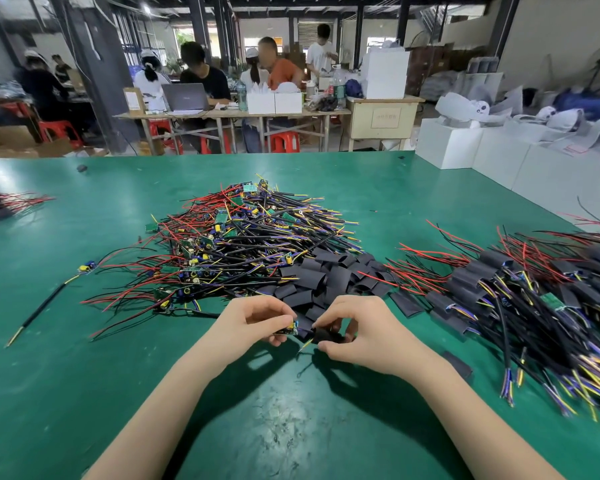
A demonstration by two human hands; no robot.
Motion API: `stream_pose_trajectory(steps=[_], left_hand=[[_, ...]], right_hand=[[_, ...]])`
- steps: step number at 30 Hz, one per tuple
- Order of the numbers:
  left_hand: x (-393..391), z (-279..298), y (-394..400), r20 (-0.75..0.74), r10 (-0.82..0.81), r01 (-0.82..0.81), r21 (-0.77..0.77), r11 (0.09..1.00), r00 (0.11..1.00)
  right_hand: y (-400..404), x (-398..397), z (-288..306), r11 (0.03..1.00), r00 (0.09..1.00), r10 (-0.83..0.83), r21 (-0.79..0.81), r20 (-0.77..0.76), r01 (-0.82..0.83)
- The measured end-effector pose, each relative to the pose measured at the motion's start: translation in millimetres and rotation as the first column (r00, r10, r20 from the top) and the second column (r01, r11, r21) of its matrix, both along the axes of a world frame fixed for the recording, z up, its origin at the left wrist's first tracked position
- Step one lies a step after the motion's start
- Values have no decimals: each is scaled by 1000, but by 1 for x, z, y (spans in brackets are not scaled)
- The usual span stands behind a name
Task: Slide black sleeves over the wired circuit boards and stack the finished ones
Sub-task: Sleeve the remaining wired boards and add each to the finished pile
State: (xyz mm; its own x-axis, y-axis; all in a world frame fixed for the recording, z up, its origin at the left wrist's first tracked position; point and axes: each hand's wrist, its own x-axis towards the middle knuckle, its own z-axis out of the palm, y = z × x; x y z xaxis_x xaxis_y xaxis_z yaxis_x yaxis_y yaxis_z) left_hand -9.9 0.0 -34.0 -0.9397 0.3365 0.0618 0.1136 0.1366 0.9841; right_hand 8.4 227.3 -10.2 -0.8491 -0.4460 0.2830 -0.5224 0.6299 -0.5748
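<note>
Here the left hand [257, 318] pinches 1 small circuit board [289, 329] between thumb and curled fingers, its component side turned up, while the right hand [352, 329] pinches 1 black sleeve [328, 336] just beside it. The 2 are held end to end and almost touching, low over the green table [84, 393]; that alignment looks chosen so the board can enter the sleeve's mouth in a straight push. A yellow-tipped wire [305, 345] pokes down between the hands, probably already threaded through the sleeve, though the fingers hide enough that I cannot be sure.

Just beyond the right hand's fingertips lies the heap of loose sleeves [329, 278], near enough to grab 1 without reaching far. Further beyond both hands sits the pile of bare wired boards [236, 244], red, black and yellow leads tangled together. Out to the right of the right hand, the finished stack [520, 292] lies with sleeved boards roughly side by side and wires fanned both ways, so a completed piece only needs a short sideways carry. Well to the left of the left hand, 1 stray wired board [85, 268] lies alone.

Judging by the piles, much work remains, and the sleeve is not yet over the board.
</note>
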Motion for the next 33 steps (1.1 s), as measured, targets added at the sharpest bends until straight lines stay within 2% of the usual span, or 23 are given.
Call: stream_pose_trajectory(steps=[8,14,18,23,29,33], left_hand=[[3,3,-2,-151,-115,96,-125,988,982],[6,3,1,-312,-129,55,-235,970,941],[7,4,1,-345,-175,65,-308,949,922],[8,3,6,-449,-129,-37,-342,939,884],[8,3,6,-440,-173,-36,-426,904,881],[7,1,7,-517,-186,-95,-470,878,836]], right_hand=[[0,-1,-1,983,993,-93,-150,72,103],[-3,-2,-2,978,988,-138,-151,61,146],[-3,-3,-3,976,987,-153,-151,57,160],[-4,-1,-4,980,991,-120,-151,53,127],[-8,1,-3,987,997,-76,-138,17,78],[-8,1,-2,981,996,-82,-171,43,88]])
